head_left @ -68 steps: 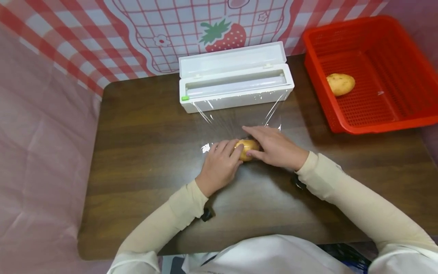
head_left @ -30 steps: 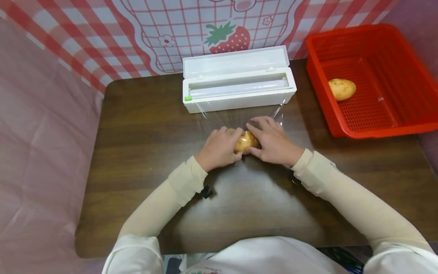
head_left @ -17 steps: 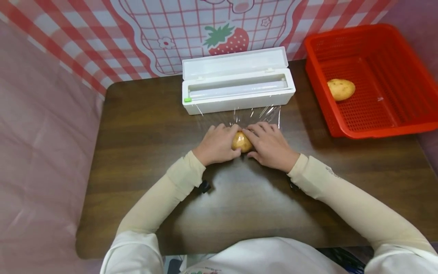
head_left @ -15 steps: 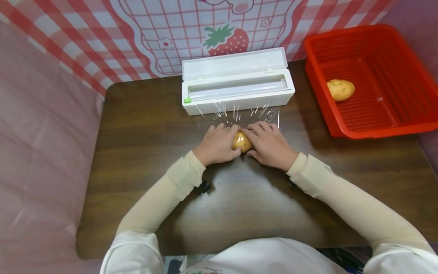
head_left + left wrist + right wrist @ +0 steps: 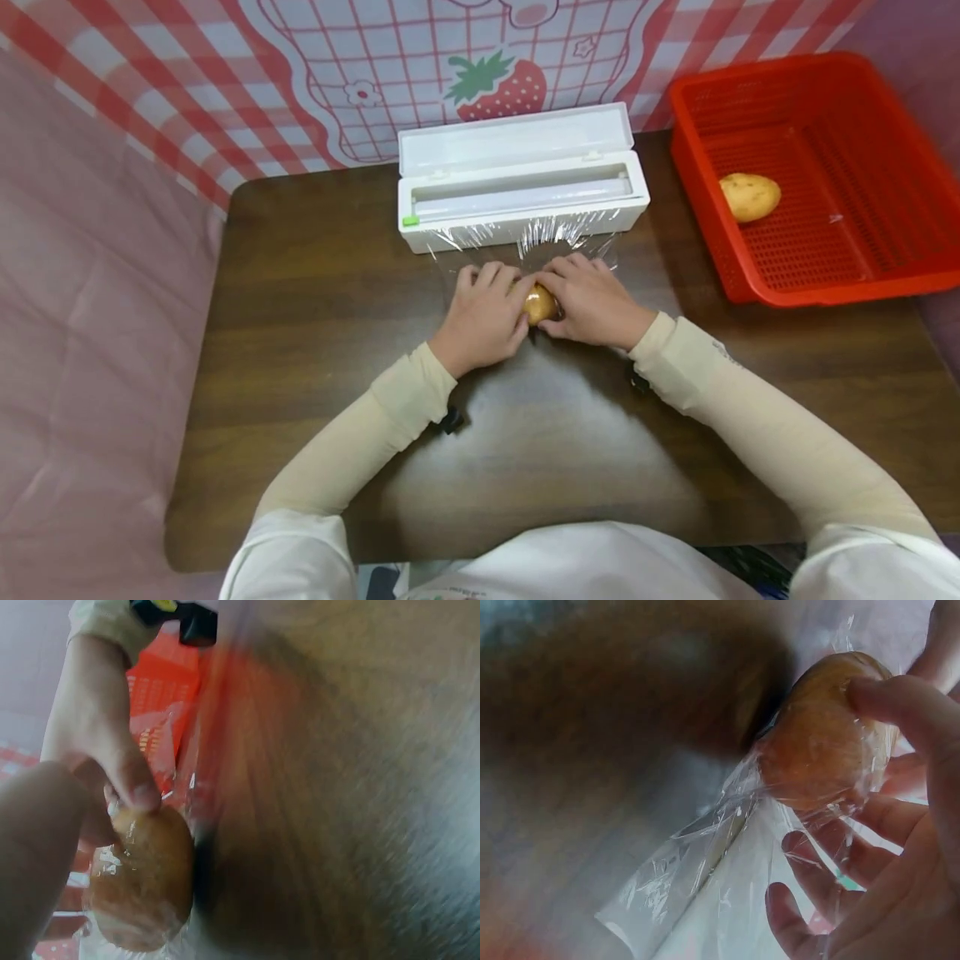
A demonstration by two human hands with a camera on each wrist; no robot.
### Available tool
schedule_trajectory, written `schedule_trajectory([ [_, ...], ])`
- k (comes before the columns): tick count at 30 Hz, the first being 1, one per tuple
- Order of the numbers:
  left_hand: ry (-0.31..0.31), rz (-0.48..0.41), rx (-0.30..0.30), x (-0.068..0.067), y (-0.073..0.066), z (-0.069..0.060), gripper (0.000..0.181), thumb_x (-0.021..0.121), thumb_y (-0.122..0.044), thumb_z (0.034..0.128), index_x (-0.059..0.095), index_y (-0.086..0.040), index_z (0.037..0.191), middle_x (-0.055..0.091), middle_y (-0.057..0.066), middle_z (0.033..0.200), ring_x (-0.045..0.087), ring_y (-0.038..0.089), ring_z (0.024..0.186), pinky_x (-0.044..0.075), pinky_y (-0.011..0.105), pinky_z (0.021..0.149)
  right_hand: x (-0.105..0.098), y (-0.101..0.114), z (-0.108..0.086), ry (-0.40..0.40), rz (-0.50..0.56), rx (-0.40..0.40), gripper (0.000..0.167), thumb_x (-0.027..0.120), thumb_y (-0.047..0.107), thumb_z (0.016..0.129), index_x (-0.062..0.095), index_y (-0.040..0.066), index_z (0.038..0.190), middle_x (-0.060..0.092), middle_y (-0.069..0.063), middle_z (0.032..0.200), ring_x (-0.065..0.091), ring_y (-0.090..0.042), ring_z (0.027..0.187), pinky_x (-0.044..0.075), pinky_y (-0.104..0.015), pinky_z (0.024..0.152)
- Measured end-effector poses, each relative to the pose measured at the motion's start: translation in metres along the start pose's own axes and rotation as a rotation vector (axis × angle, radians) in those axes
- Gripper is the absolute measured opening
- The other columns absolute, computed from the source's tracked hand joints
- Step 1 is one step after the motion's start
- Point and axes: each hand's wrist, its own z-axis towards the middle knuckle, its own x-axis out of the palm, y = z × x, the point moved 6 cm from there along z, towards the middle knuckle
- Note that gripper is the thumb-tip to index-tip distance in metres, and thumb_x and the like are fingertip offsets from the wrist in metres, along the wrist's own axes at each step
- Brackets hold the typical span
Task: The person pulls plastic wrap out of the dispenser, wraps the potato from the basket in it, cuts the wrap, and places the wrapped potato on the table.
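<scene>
A yellow potato (image 5: 538, 305) with shiny cling film over it sits between my two hands at the middle of the table. From the left, my left hand (image 5: 483, 317) grips it; in the left wrist view the film glints on the potato's skin (image 5: 146, 877). My right hand (image 5: 596, 304) holds the other side. The right wrist view shows its thumb on the potato (image 5: 821, 742) and its fingers behind, amid loose, creased film (image 5: 727, 855). A stretch of cling film (image 5: 555, 232) runs from the potato to the white dispenser box (image 5: 525, 221).
Behind the hands stands the dispenser, lid (image 5: 517, 137) raised, with a film roll (image 5: 525, 198) inside and a green slider (image 5: 410, 221) at its left end. A red plastic basket (image 5: 840, 296) on the right holds another potato (image 5: 750, 197). The wooden table (image 5: 300, 333) meets a checked cloth behind.
My hands have turned the potato and moved it slightly towards the dispenser. The film between them and the box has become more creased and bunched.
</scene>
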Motion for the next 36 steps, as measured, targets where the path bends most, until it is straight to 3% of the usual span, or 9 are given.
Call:
schedule_trajectory([
  [4,-0.068,0.057,0.028,-0.003,-0.005,-0.006,0.053,0.067,-0.048,0.0923,0.061,-0.01,0.13,0.062,0.01,0.126,0.053,0.028,0.119,0.038,0.053,0.098,0.001,-0.003,0.005,0.008,0.033,-0.001,0.067,0.083,0.039,0.078,0.063,0.0,0.129,0.062,-0.016,0.12,0.053,-0.037,0.11,0.043,-0.054,0.087],
  [7,-0.071,0.062,0.026,-0.001,-0.005,-0.005,0.057,0.071,-0.048,0.0905,0.059,-0.009,0.13,0.062,0.011,0.126,0.055,0.028,0.117,0.039,0.052,0.098,0.002,-0.007,0.009,0.029,0.067,0.005,0.067,0.082,0.038,0.078,0.063,-0.001,0.129,0.062,-0.016,0.12,0.054,-0.036,0.109,0.043,-0.054,0.085],
  [16,0.043,-0.013,-0.054,0.004,0.009,0.013,0.058,0.064,-0.047,0.0934,0.057,-0.008,0.136,0.063,0.01,0.128,0.054,0.028,0.115,0.04,0.05,0.097,0.003,-0.021,0.02,0.13,0.142,0.077,0.074,0.068,0.038,0.087,0.049,-0.002,0.146,0.058,-0.019,0.134,0.054,-0.037,0.116,0.041,-0.056,0.092],
  [23,0.088,-0.031,-0.106,0.006,0.02,0.018,0.06,0.058,-0.049,0.0962,0.056,-0.008,0.14,0.062,0.009,0.132,0.053,0.027,0.119,0.04,0.048,0.094,-0.002,-0.029,0.022,0.098,0.159,0.093,0.067,0.07,0.039,0.091,0.053,0.0,0.143,0.06,-0.019,0.136,0.051,-0.037,0.123,0.038,-0.057,0.096],
  [30,0.106,0.003,-0.091,0.007,0.022,0.017,0.065,0.053,-0.05,0.1002,0.046,-0.01,0.15,0.055,0.008,0.143,0.048,0.027,0.125,0.037,0.049,0.097,-0.03,-0.028,0.028,0.119,0.06,0.065,0.059,0.069,0.037,0.093,0.059,-0.001,0.137,0.059,-0.023,0.133,0.052,-0.044,0.121,0.04,-0.064,0.094],
  [36,0.104,0.039,-0.081,0.006,0.02,0.012,0.064,0.053,-0.051,0.1002,0.046,-0.014,0.151,0.052,0.01,0.145,0.047,0.029,0.126,0.038,0.051,0.097,-0.058,-0.01,0.063,0.115,0.053,0.017,0.052,0.066,0.03,0.095,0.059,0.001,0.138,0.057,-0.024,0.134,0.051,-0.044,0.122,0.039,-0.064,0.097],
])
